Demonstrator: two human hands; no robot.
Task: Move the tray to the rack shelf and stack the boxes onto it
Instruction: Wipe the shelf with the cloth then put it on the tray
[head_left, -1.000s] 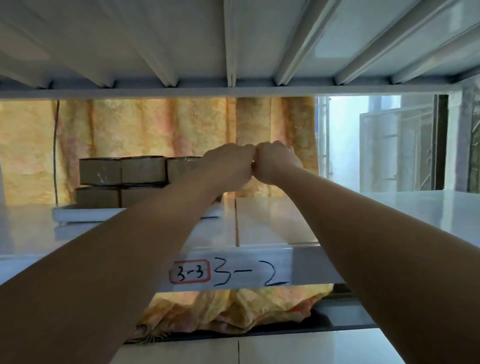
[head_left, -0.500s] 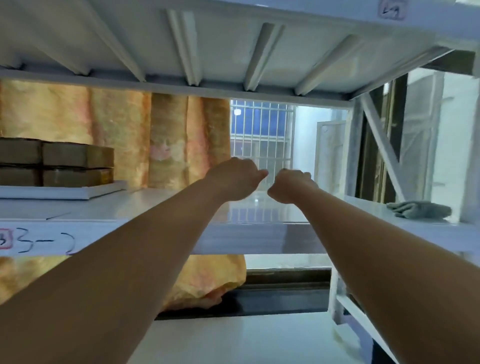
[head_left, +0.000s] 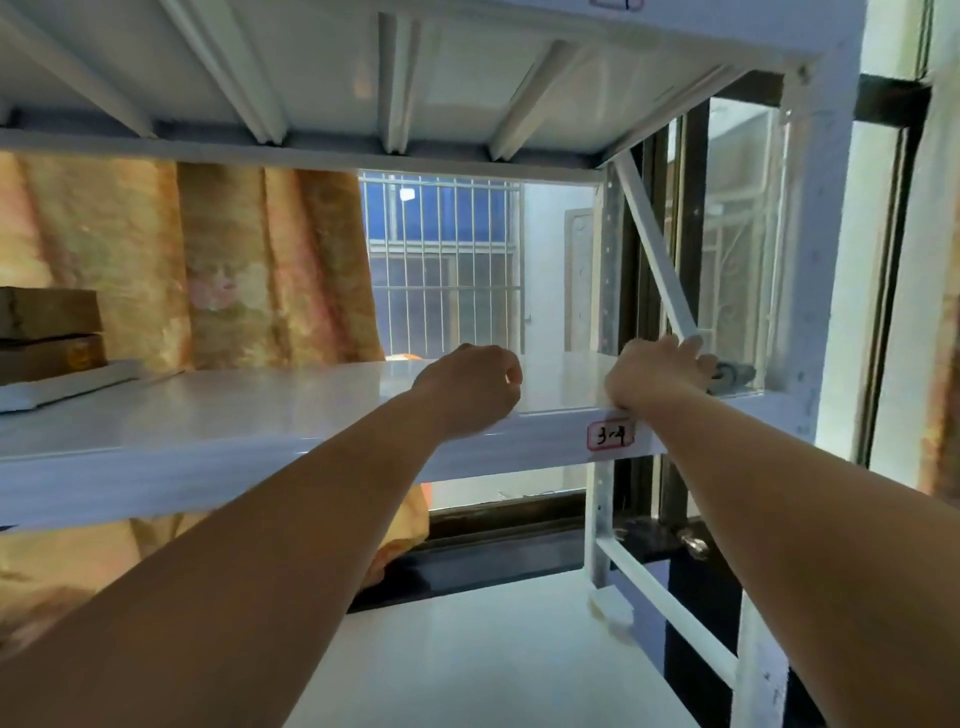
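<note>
White rack shelf (head_left: 234, 415) w/ orange curtain (head_left: 208, 260) & barred window (head_left: 441, 260) behind; both hands out over its front edge.
L hand (head_left: 467, 389): fingers curled into a fist, holding nothing. R hand (head_left: 660, 379): fingers stretched fwd at a grey item (head_left: 735, 373) at the shelf's right end, mostly hidden by the hand; can't tell if touching. White tray (head_left: 67, 382) sits on the shelf far left, well apart from both hands, cut off by the frame. 2 brown boxes (head_left: 47, 312) stacked on it, also cut off; print on the lower one unreadable. Red-framed label (head_left: 610, 435) on the shelf front reads approx "3-4"; 2nd label (head_left: 615, 3) up top cut off.
</note>
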